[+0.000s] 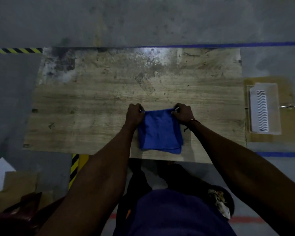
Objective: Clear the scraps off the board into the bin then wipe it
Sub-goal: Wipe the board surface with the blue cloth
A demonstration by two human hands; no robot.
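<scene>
Board (pixel 92 103) bears a folded blue cloth (pixel 160 132), apparently pinched by left hand (pixel 134 113) and right hand (pixel 183 113).

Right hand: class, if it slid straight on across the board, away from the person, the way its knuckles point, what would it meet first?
Probably nothing: beyond the right hand, pinching the blue cloth, only bare stained board shows up to its far edge.
</scene>
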